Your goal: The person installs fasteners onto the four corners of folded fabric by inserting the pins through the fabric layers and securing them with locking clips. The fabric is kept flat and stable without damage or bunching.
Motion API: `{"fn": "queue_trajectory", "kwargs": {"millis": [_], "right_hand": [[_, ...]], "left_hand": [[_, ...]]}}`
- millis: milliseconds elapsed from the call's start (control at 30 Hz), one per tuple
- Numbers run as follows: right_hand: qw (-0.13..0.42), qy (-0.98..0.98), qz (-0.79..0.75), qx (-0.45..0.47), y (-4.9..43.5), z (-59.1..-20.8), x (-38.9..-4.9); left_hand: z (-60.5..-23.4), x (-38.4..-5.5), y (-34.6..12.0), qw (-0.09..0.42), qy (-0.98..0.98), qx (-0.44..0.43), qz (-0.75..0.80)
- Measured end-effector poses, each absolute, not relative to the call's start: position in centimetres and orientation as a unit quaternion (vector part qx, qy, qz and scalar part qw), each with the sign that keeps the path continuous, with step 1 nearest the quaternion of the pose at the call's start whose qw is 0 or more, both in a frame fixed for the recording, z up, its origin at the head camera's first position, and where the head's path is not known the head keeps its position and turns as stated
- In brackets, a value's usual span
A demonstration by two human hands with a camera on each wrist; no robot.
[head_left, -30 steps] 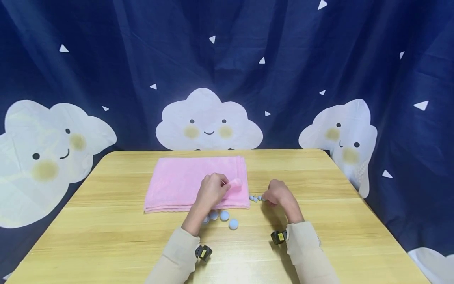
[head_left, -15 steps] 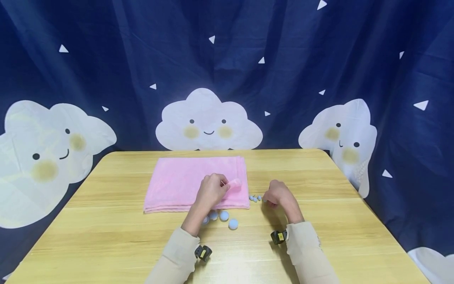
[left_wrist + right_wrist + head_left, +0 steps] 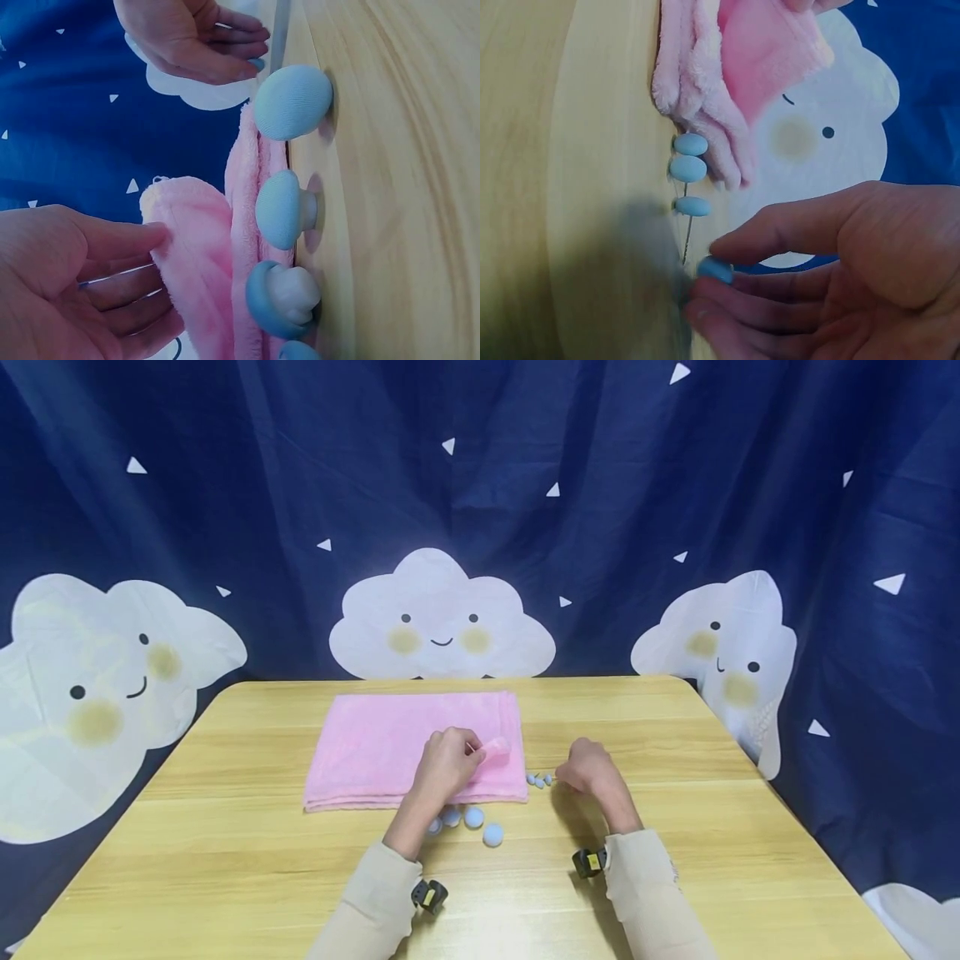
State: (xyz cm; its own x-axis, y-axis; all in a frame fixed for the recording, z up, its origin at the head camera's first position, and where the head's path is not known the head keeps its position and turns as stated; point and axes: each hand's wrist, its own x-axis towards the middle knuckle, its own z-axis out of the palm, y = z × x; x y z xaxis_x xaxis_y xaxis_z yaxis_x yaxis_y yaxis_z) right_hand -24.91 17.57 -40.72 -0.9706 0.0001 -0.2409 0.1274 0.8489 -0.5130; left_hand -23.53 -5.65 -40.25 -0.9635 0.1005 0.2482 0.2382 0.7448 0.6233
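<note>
A folded pink plush blanket [image 3: 397, 735] lies on the table. Its near-right corner [image 3: 191, 225] is lifted between the thumb and fingers of my left hand [image 3: 447, 762]. My right hand [image 3: 590, 770] is just right of the blanket, its thumb and fingertips pinching a pin by its blue rounded head [image 3: 715, 270]. Several more blue-headed pins [image 3: 688, 169] lie between that hand and the blanket's edge, a thin metal shaft showing among them. In front of the blanket, several larger light-blue mushroom-shaped caps [image 3: 292, 101] with white stems sit on the wood, partly behind my left forearm.
The pale wooden table [image 3: 225, 860] reaches to a dark blue curtain [image 3: 600, 460] printed with clouds and white triangles. A small black wrist camera [image 3: 430, 896] is on the left sleeve and another [image 3: 589, 862] on the right.
My right fingers have risen slightly, with the pinched pin. The left hand stays in place, holding the blanket corner. The other pins and the mushroom-shaped caps have not moved.
</note>
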Motion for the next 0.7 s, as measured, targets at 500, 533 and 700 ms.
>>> {"fn": "queue_trajectory", "kwargs": {"millis": [500, 533, 700], "right_hand": [[0.063, 0.883, -0.464, -0.028, 16.4, -40.2, -25.0], [0.068, 0.878, -0.474, -0.031, 16.3, -40.2, -25.0], [0.088, 0.851, -0.516, -0.046, 15.6, -40.1, -25.0]], "left_hand": [[-40.8, -23.7, -5.8, 0.094, -0.912, -0.071, -0.392], [-40.7, -23.7, -5.8, 0.092, -0.912, -0.069, -0.393], [-40.6, -23.7, -5.8, 0.092, -0.910, -0.075, -0.396]]}}
